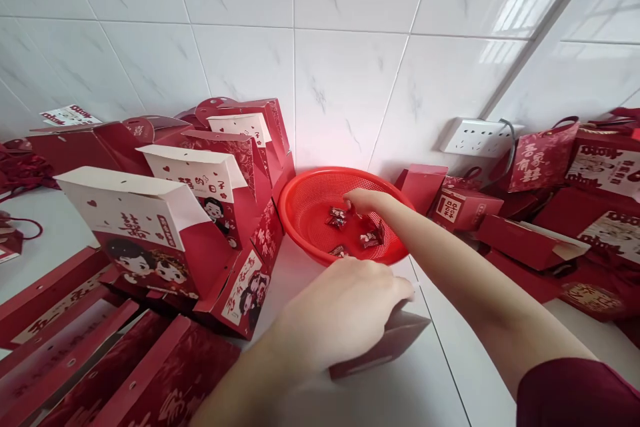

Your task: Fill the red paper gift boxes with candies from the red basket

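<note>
A red plastic mesh basket [300, 213] stands against the tiled wall. Several small wrapped candies [371, 238] lie on its bottom. My right hand [364, 200] reaches down into it, fingers curled just above the candies; whatever it grips is hidden. In front of the basket, my left hand [343, 310] is closed over the top of a small dark red gift box [383, 343], which stands on the white table [400, 393]. The hand covers much of that box.
On the left stand several open red and white gift boxes [150, 233] with cartoon couples. More red boxes [465, 207] crowd the right side, below a white power socket strip [477, 138] with a dark cable. The white tiled wall [340, 93] closes off the back.
</note>
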`<state>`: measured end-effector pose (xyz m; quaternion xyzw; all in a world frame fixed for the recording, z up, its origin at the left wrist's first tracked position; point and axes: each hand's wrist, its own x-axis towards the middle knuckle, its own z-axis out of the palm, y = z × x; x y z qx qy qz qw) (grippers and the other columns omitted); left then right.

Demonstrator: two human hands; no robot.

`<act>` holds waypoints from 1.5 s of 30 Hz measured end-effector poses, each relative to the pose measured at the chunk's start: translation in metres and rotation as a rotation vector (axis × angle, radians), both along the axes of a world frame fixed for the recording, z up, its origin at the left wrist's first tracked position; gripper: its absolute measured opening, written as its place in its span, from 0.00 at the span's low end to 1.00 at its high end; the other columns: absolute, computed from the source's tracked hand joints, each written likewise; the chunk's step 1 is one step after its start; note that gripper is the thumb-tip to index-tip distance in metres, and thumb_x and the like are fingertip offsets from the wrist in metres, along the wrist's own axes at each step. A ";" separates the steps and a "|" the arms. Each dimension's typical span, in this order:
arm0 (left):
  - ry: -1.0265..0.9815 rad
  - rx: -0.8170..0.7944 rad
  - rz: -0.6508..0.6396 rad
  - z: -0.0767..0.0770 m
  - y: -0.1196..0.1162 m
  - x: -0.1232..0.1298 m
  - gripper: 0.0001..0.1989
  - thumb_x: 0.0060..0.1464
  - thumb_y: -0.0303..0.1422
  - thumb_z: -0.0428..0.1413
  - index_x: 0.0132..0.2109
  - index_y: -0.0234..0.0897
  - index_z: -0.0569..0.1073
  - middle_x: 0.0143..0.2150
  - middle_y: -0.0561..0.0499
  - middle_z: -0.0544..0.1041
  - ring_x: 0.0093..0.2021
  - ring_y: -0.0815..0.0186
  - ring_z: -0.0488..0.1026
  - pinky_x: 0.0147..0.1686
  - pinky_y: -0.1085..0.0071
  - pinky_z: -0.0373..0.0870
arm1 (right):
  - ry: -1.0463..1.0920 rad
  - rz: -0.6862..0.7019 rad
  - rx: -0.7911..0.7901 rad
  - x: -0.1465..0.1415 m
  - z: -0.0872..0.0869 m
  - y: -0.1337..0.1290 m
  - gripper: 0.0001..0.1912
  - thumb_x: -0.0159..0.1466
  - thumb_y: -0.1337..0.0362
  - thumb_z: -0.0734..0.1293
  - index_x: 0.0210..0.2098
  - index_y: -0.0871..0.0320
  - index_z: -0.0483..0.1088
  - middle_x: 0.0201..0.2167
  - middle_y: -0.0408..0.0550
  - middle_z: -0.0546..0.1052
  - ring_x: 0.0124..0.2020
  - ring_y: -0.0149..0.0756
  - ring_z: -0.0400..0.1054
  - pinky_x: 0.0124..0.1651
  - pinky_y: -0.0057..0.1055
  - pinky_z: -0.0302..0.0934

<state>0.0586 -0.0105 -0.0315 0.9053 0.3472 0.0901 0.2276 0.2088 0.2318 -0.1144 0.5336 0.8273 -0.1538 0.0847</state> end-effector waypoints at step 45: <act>-0.775 -0.050 0.154 0.025 -0.003 0.008 0.10 0.60 0.39 0.56 0.39 0.37 0.74 0.38 0.49 0.78 0.39 0.65 0.74 0.39 0.70 0.71 | 1.619 -0.032 0.199 0.038 0.074 -0.256 0.12 0.59 0.58 0.75 0.37 0.55 0.71 0.34 0.45 0.74 0.35 0.34 0.70 0.38 0.32 0.70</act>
